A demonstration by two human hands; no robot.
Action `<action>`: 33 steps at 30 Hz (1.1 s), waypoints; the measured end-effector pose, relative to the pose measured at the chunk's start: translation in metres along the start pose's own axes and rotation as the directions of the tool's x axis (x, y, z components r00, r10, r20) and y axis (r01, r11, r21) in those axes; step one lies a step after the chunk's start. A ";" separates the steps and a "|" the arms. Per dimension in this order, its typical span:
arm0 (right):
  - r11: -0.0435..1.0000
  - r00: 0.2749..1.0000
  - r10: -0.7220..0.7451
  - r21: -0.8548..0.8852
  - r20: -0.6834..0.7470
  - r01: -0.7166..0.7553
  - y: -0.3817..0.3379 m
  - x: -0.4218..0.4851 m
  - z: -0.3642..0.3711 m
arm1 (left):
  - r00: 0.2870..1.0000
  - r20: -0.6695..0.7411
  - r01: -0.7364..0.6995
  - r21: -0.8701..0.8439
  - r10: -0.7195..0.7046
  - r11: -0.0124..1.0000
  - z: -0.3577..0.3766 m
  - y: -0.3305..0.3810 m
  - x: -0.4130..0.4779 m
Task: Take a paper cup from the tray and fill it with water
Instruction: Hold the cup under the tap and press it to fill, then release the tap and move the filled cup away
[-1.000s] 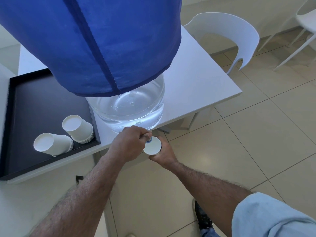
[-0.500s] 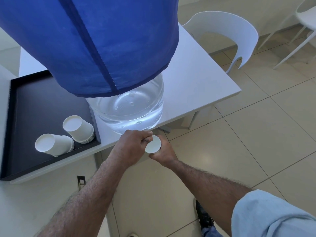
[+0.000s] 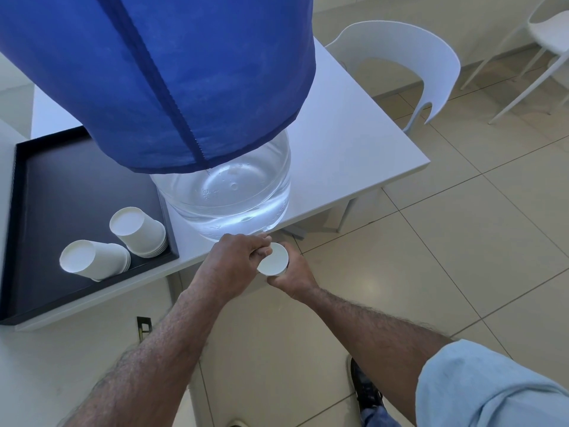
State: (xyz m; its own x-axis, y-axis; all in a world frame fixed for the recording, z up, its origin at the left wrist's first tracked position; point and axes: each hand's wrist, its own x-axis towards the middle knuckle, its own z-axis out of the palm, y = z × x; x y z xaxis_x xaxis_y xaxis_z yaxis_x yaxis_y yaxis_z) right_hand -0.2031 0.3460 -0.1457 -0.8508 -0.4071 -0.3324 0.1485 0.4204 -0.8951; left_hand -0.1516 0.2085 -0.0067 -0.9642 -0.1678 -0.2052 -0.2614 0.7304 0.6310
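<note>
A large clear water jug (image 3: 228, 195) under a blue cloth cover (image 3: 160, 72) stands at the front edge of a white table (image 3: 354, 143). My right hand (image 3: 292, 272) holds a white paper cup (image 3: 274, 260) upright just below the table edge, under the jug's base. My left hand (image 3: 234, 260) is closed on the jug's tap, which it hides, right beside the cup rim. I cannot tell whether water flows. A black tray (image 3: 46, 186) to the left holds two stacks of white paper cups (image 3: 138, 229) lying on their sides.
A white chair (image 3: 415, 57) stands behind the table on the right, and another white chair (image 3: 548, 32) shows at the far right. Beige floor tiles lie below. My shoe (image 3: 366, 392) is near the bottom.
My left hand has closed further over the tap, which showed a second ago. The cup has shifted slightly in under the table edge, its rim partly covered by my left fingers.
</note>
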 end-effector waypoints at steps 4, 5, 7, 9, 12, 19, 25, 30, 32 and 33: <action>1.000 1.000 -0.007 0.003 0.000 0.007 0.000 -0.001 -0.001 | 0.997 -0.050 -0.060 0.045 0.062 0.997 0.006 -0.002 -0.007; 1.000 1.000 -0.010 0.004 0.001 0.010 0.000 -0.001 -0.001 | 0.994 -0.069 -0.083 0.060 0.087 0.995 0.009 -0.002 -0.009; 1.000 1.000 -0.015 0.008 0.004 0.015 0.000 -0.002 -0.001 | 0.987 -0.097 -0.114 0.102 0.124 0.988 0.015 -0.004 -0.015; 1.000 1.000 -0.026 0.012 0.005 0.026 -0.001 -0.002 -0.002 | 0.982 -0.118 -0.126 0.153 0.144 0.980 0.021 -0.006 -0.019; 0.999 0.999 -0.043 0.024 0.003 0.043 -0.002 -0.001 -0.004 | 0.974 -0.150 -0.135 0.228 0.172 0.964 0.031 -0.008 -0.024; 0.998 0.998 -0.057 0.002 -0.035 0.057 0.005 -0.003 -0.011 | 0.916 -0.278 -0.194 0.327 0.290 0.925 0.040 -0.023 -0.056; 0.999 0.994 -0.034 0.004 -0.099 0.034 0.018 -0.014 -0.031 | 0.972 -0.226 0.022 0.380 0.070 0.925 0.049 -0.057 -0.094; 0.999 0.990 -0.040 -0.027 -0.138 0.036 0.010 -0.022 -0.059 | 0.983 -0.130 0.176 0.456 -0.131 0.873 0.042 -0.069 -0.107; 0.998 0.985 -0.060 -0.035 -0.160 0.055 0.001 -0.025 -0.072 | 0.977 -0.111 0.212 0.469 -0.181 0.857 0.035 -0.066 -0.107; 0.997 0.983 -0.072 -0.041 -0.170 0.066 -0.004 -0.026 -0.078 | 0.972 -0.117 0.234 0.464 -0.203 0.854 0.031 -0.064 -0.107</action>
State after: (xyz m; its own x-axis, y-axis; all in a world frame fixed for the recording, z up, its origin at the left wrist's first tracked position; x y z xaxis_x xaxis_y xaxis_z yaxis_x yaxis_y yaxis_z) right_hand -0.2208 0.4179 -0.1104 -0.9326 -0.2926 -0.2115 0.0713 0.4251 -0.9023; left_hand -0.0304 0.2007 -0.0481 -0.8895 -0.3887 -0.2402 -0.4286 0.8919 0.1441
